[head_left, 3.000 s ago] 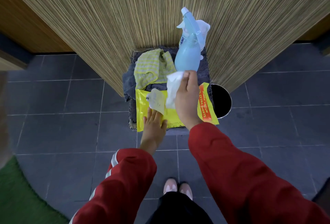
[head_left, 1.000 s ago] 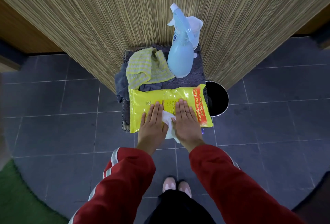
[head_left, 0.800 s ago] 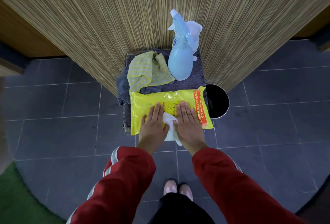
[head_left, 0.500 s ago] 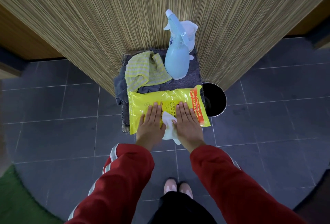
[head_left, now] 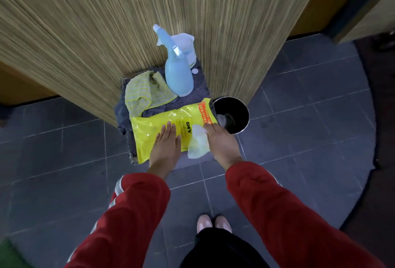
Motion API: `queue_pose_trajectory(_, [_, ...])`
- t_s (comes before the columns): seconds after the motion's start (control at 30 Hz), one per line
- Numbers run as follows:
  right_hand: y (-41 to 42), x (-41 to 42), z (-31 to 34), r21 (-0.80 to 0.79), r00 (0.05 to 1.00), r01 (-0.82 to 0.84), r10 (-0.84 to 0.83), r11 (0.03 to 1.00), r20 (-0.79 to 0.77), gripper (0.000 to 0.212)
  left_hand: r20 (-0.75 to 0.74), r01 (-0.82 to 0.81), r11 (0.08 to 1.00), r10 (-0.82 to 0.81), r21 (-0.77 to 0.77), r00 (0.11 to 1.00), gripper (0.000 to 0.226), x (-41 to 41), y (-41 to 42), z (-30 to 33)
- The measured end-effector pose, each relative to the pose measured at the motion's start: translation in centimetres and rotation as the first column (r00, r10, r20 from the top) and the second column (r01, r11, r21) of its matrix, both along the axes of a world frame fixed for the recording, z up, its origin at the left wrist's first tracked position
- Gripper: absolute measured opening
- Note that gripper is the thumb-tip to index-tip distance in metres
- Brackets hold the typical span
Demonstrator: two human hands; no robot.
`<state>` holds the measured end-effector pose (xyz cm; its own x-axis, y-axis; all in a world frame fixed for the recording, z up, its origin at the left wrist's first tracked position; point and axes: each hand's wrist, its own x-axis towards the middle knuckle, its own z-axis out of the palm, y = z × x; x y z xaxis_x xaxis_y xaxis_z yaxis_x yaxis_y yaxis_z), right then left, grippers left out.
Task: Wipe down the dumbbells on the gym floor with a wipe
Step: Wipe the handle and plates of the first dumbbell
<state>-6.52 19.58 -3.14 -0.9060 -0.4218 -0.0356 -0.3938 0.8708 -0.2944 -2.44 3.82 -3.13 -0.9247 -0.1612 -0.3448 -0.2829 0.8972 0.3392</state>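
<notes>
My left hand [head_left: 165, 147] lies flat, fingers straight, on the yellow wipe pack [head_left: 162, 127]. My right hand [head_left: 222, 144] pinches a white wipe [head_left: 197, 144] beside it.

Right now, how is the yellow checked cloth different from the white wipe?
The yellow checked cloth lies crumpled on the grey mat beside the pale blue spray bottle; the white wipe is held by the right hand, over the yellow wipes pack. The cloth has a check pattern; the wipe is plain white. No hand touches the cloth. Both are soft, rumpled sheets.
</notes>
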Motion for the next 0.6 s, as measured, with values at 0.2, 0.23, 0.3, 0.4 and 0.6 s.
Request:
queue_pose_trajectory(0.2, [7.0, 1.3, 3.9, 0.048, 0.935, 0.256, -0.26, 0.966, 0.241, 0.042, -0.095, 0.247, 0.968, -0.249, -0.028, 0.964, 0.048, -1.2, 7.3, 2.3])
queue_pose_trajectory(0.23, [8.6, 1.7, 4.2, 0.029, 0.918, 0.305, -0.302, 0.952, 0.258, 0.044, -0.075, 0.282, 0.959, -0.282, -0.014, 0.956, 0.048, -1.5, 9.1, 2.8])
queue_pose_trajectory(0.3, [12.0, 2.6, 4.7, 0.017, 0.879, 0.389, -0.377, 0.921, 0.292, 0.042, -0.074, 0.397, 0.918, -0.396, -0.009, 0.915, 0.044, -1.7, 12.6, 4.1])
queue_pose_trajectory(0.4, [18.2, 4.5, 5.1, 0.033, 0.821, 0.508, -0.496, 0.861, 0.284, 0.034, 0.012, 0.591, 0.805, -0.591, -0.058, 0.807, 0.051, -2.3, 18.4, 3.8])
queue_pose_trajectory(0.6, [33.9, 10.8, 6.4, 0.09, 0.595, 0.758, -0.742, 0.646, 0.31, 0.033, -0.03, 0.767, 0.641, -0.768, -0.039, 0.64, 0.049, -0.2, 34.9, 6.2])
